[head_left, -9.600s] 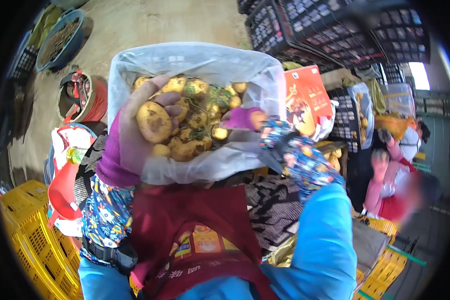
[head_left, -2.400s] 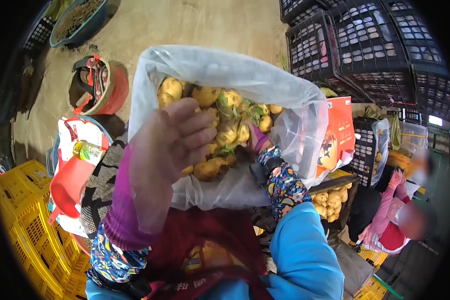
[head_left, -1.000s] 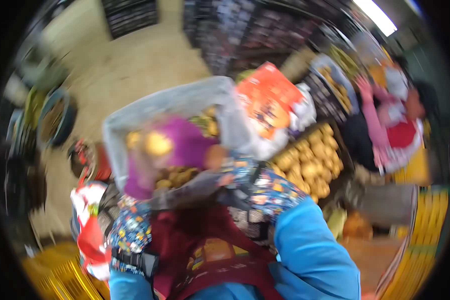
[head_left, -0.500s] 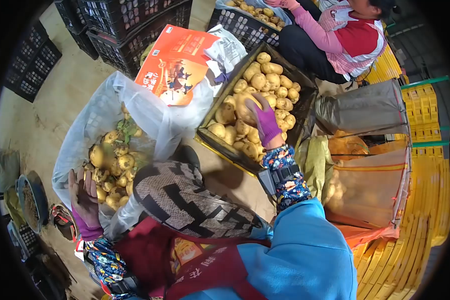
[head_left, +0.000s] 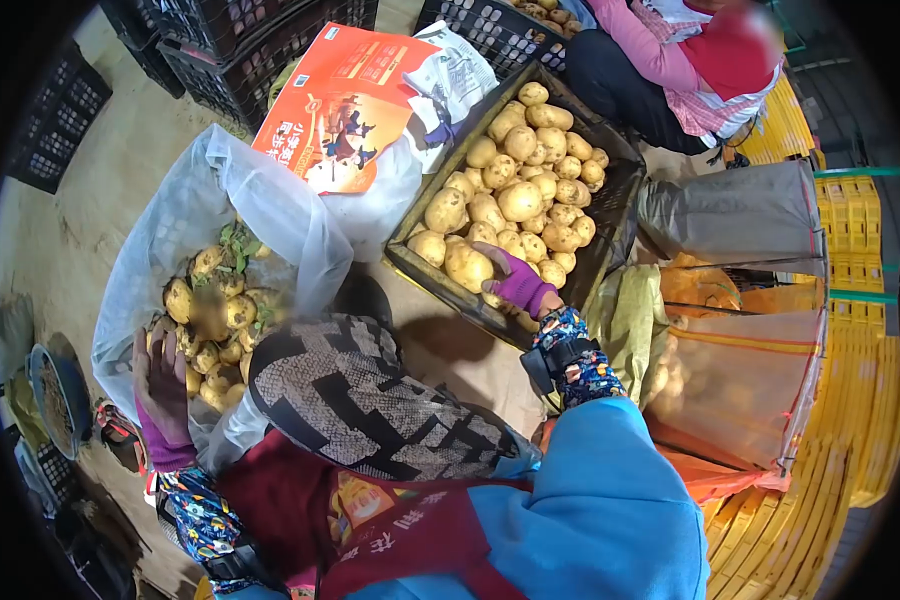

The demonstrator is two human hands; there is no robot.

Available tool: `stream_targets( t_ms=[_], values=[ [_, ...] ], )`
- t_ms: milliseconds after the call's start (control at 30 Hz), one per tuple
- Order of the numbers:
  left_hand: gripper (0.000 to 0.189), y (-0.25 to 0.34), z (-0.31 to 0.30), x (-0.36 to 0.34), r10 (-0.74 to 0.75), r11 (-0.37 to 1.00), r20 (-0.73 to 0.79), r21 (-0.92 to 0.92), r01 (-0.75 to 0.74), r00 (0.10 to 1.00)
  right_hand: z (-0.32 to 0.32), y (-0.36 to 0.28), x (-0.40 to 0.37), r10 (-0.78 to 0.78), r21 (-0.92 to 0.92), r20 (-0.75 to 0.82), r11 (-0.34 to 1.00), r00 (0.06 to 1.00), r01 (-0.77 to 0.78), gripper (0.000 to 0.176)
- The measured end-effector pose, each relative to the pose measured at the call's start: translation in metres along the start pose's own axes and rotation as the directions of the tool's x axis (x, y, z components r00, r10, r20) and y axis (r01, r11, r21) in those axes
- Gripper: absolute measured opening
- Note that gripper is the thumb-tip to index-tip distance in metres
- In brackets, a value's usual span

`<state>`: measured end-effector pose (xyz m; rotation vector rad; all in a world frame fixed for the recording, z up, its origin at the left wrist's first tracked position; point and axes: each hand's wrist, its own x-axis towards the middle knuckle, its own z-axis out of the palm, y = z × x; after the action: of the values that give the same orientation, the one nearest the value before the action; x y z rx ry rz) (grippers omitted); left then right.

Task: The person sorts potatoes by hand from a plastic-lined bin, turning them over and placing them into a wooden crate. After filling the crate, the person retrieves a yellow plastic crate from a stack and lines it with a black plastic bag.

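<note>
My right hand (head_left: 518, 282), in a purple glove, lies palm down over the near end of a black crate (head_left: 620, 185) full of yellow potatoes (head_left: 515, 200). Its fingertips touch a large potato (head_left: 468, 265) resting in the pile. My left hand (head_left: 160, 385) is low at the left with its fingers spread and nothing in it. It sits at the near rim of a clear plastic bag (head_left: 220, 185) that holds smaller potatoes (head_left: 215, 315) mixed with green leaves. My knee, in patterned trousers (head_left: 355, 400), is between the bag and the crate.
An orange printed carton (head_left: 340, 110) leans behind the bag. Black crates (head_left: 240, 40) stand stacked at the top left. Another person (head_left: 690, 60) sits beyond the potato crate. A brown sack (head_left: 735, 210), an orange net bag (head_left: 740, 385) and yellow crates (head_left: 860, 330) are on the right.
My right hand has come down from holding a potato above the crate and now rests on the pile with nothing in it. My left hand stays at the bag's rim.
</note>
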<state>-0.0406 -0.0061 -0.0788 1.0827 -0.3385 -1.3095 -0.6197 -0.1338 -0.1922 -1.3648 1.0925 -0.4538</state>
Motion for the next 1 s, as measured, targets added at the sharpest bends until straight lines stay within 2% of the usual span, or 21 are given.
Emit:
stream_targets(
  t_ms=[33,133,167,267,300,400,467,533,567,600,667,767,833,900,933,1000],
  values=[
    [0.050,0.001,0.005,-0.001,0.001,1.000,-0.004,0.017,-0.001,1.000,0.004,0.000,-0.003,-0.113,0.044,-0.035,0.992,0.993,0.115,0.076],
    [0.051,0.003,0.008,0.002,0.008,1.000,-0.010,0.012,-0.007,1.000,0.007,-0.003,0.008,0.086,-0.160,-0.157,0.981,0.984,-0.111,0.077],
    [0.051,0.003,0.007,0.001,-0.001,1.000,-0.015,0.008,0.001,1.000,0.007,0.002,0.015,0.095,-0.225,-0.124,0.967,0.988,-0.121,0.080],
    [0.051,0.005,0.007,-0.003,-0.001,1.000,-0.022,0.018,0.002,1.000,-0.011,0.012,0.029,0.089,-0.040,0.069,0.995,0.994,-0.086,0.081],
    [0.058,0.004,0.003,-0.003,0.005,0.999,-0.029,0.033,-0.004,1.000,-0.012,0.009,0.027,0.086,0.066,0.063,0.994,0.994,-0.090,0.069],
    [0.058,0.005,0.000,-0.005,0.014,1.000,-0.015,0.011,-0.014,1.000,-0.025,-0.001,0.035,0.218,-0.337,0.014,0.920,0.976,-0.201,0.064],
    [0.058,0.008,0.002,-0.007,0.031,0.999,-0.028,0.018,-0.030,0.999,-0.037,-0.010,0.048,0.284,-0.580,-0.042,0.773,0.958,-0.255,0.061],
    [0.057,0.009,0.004,-0.008,0.047,0.999,-0.036,0.015,-0.046,0.998,-0.044,-0.015,0.060,0.332,-0.774,-0.110,0.563,0.937,-0.290,0.058],
    [0.057,0.009,0.005,-0.008,0.050,0.999,-0.034,0.013,-0.050,0.998,-0.044,-0.027,0.060,-0.079,-0.592,-0.225,0.803,0.971,-0.071,0.051],
    [0.056,0.010,0.008,-0.010,0.045,0.999,-0.032,0.014,-0.045,0.998,-0.030,-0.051,0.063,-0.166,-0.365,-0.374,0.931,0.912,0.020,0.054],
    [0.054,0.013,0.018,-0.013,0.021,1.000,-0.067,0.016,-0.020,0.998,-0.010,-0.066,0.060,0.145,-0.429,-0.341,0.855,0.929,-0.291,0.057],
    [0.052,0.013,-0.005,-0.005,0.010,0.998,-0.032,-0.059,-0.012,0.999,0.024,-0.057,0.052,0.394,-0.690,-0.298,0.541,0.869,-0.482,0.075],
    [0.051,0.012,0.001,-0.006,0.022,0.998,-0.038,-0.062,-0.025,0.999,0.024,-0.020,0.046,0.238,-0.626,-0.322,0.673,0.916,-0.395,0.079],
    [0.052,0.011,0.001,-0.005,0.014,0.998,-0.059,-0.058,-0.018,0.998,0.020,-0.011,0.042,0.093,-0.516,-0.310,0.819,0.946,-0.250,0.080],
    [0.053,0.011,0.002,-0.004,0.018,0.999,-0.060,-0.042,-0.021,0.998,0.011,-0.010,0.042,0.103,-0.474,-0.315,0.844,0.944,-0.250,0.074],
    [0.055,0.011,0.005,-0.006,0.021,1.000,-0.072,-0.012,-0.021,0.997,-0.009,-0.027,0.045,0.281,-0.054,-0.376,0.945,0.883,-0.324,0.084]
  ],
)
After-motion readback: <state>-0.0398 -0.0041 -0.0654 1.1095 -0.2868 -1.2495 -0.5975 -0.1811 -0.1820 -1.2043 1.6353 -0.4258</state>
